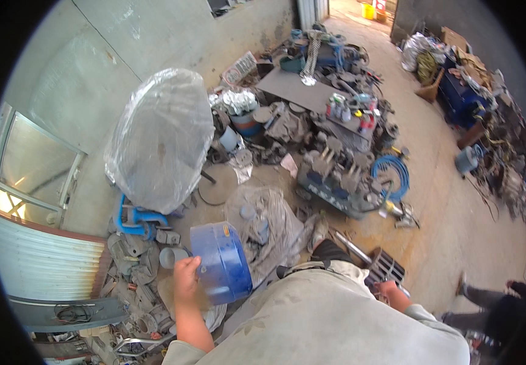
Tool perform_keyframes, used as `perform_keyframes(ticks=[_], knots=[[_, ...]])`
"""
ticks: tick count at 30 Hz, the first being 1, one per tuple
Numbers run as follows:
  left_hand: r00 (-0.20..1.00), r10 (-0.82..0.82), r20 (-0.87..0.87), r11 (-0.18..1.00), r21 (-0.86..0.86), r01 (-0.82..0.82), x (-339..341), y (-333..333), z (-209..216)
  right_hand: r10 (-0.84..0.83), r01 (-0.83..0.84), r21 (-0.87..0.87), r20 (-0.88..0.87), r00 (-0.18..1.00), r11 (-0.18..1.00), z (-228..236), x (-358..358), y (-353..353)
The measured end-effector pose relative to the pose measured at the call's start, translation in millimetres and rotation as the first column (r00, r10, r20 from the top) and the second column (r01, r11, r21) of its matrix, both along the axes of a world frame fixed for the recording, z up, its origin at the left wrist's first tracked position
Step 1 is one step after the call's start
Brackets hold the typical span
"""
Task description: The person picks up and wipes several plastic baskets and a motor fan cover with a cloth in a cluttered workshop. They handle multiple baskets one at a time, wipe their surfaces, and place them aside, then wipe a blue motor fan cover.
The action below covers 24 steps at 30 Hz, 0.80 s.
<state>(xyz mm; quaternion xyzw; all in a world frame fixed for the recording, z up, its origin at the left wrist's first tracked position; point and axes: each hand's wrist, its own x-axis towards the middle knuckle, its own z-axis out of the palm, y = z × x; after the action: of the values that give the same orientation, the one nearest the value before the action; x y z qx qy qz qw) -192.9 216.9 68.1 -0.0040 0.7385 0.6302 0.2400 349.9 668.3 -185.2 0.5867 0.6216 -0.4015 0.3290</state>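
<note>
Left hand (pixel 185 281) is closed around the edge of the drum (pixel 221 264), left of the sheet (pixel 281 240). Drum appears lifted, not yet set down. Right hand (pixel 388 290), right of the sheet: grip indeterminable.

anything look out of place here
Possibly: a crumpled greyish sheet sprawls on the floor, right of the blue container in the left hand; it looks dropped rather than folded away.

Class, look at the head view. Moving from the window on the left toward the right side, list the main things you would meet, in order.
Window → bright blue pipe → left hand → blue container → right hand → small blue tank.
</note>
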Motion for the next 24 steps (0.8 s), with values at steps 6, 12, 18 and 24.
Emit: perform_keyframes(ticks=[6,12,18,24], knots=[[0.997,0.079,0.022,0.997,0.017,-0.08,-63.4,90.6,34.2,0.095,-0.096,0.165,0.012,0.995,0.982,-79.8,-78.7,134.4],[0.977,0.182,-0.111,0.977,0.133,-0.167,-115.0,161.2,83.4,-0.002,0.023,0.098,-0.218,0.976,0.995,-25.7,-222.4,298.5],[0.976,0.024,-0.216,0.994,0.108,-0.001,-192.4,208.8,145.7,-0.256,0.316,0.032,-0.512,0.82,0.948,38.0,-286.3,328.3],[0.972,0.005,-0.235,0.994,0.104,0.02,-237.4,259.3,156.1,-0.457,0.469,-0.096,-0.46,0.762,0.878,3.3,-278.2,280.2]])
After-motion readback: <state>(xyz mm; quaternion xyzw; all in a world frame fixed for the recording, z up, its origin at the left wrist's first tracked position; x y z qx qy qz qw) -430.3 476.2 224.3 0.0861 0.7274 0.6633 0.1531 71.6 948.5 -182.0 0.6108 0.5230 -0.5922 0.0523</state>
